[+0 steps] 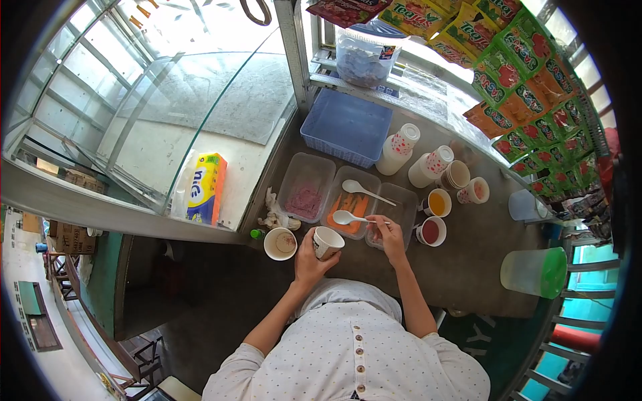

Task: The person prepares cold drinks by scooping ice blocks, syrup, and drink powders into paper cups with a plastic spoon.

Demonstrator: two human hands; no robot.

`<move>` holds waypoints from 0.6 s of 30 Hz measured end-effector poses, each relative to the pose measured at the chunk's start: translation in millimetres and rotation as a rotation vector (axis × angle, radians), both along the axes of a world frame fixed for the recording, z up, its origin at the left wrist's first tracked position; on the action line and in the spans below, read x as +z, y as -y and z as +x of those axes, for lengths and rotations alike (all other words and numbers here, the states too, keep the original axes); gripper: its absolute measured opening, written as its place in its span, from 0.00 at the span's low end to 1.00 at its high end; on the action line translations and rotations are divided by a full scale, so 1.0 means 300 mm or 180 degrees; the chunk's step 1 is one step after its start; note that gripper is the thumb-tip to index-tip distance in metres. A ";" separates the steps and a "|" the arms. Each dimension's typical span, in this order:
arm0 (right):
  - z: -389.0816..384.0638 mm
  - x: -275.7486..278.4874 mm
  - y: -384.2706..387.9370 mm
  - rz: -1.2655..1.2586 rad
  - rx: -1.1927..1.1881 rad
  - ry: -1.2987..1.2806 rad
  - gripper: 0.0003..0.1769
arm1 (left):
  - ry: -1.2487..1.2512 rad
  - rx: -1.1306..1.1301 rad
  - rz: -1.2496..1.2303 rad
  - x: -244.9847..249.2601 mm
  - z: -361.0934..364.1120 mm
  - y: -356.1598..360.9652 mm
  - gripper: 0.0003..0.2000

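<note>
My left hand (309, 265) is wrapped around a small paper cup (329, 242), tilted a little with its mouth upward. In my right hand (390, 239) is a white plastic spoon (344, 217), its bowl over a clear tub (342, 174) of orange powder (349, 227). A second white spoon (370, 192) rests across that same tub. To its left, a tub (292, 160) holds purple powder (304, 202); to its right, another clear tub (400, 195) sits partly under my right hand. Another paper cup (279, 244) stands left of my left hand, with some reddish bits inside.
A blue basket (346, 123) stands behind the tubs. Stacked cups (400, 150) and cups of yellow (437, 204) and red liquid (430, 231) are at the right. A green-lidded container (531, 273) sits far right. Sachets (515, 80) hang above. A tissue pack (206, 189) lies left.
</note>
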State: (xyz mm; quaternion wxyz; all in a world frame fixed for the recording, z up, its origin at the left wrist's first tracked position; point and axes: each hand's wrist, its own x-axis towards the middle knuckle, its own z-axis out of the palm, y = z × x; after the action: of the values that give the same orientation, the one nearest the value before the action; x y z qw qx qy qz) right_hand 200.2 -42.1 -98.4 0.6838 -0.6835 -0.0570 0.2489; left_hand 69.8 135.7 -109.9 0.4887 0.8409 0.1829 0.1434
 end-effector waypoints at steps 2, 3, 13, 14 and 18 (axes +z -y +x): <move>-0.006 -0.025 -0.011 0.0037 0.0093 -0.0052 0.19 | 0.0097 -0.0049 -0.0022 0.012 0.001 0.000 0.39; -0.008 -0.032 -0.014 0.0075 0.0191 -0.0101 0.20 | 0.0098 -0.0047 -0.0022 0.021 0.003 0.001 0.39; -0.008 0.057 0.029 0.0423 -0.0076 -0.0432 0.18 | 0.0093 0.0037 0.0055 0.013 0.002 0.006 0.36; -0.007 0.067 0.037 0.0379 0.0437 -0.0259 0.18 | 0.0143 0.0034 0.0179 0.013 0.004 0.005 0.36; -0.022 0.081 0.024 0.0456 0.0444 -0.0198 0.18 | 0.0128 0.0003 0.0255 0.020 0.008 0.003 0.35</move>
State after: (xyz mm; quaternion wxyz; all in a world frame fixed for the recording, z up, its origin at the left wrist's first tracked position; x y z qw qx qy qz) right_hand 193.7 -49.4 -74.0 0.7134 -0.6191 -0.1008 0.3123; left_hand 72.1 134.6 -103.7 0.4582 0.8566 0.1676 0.1677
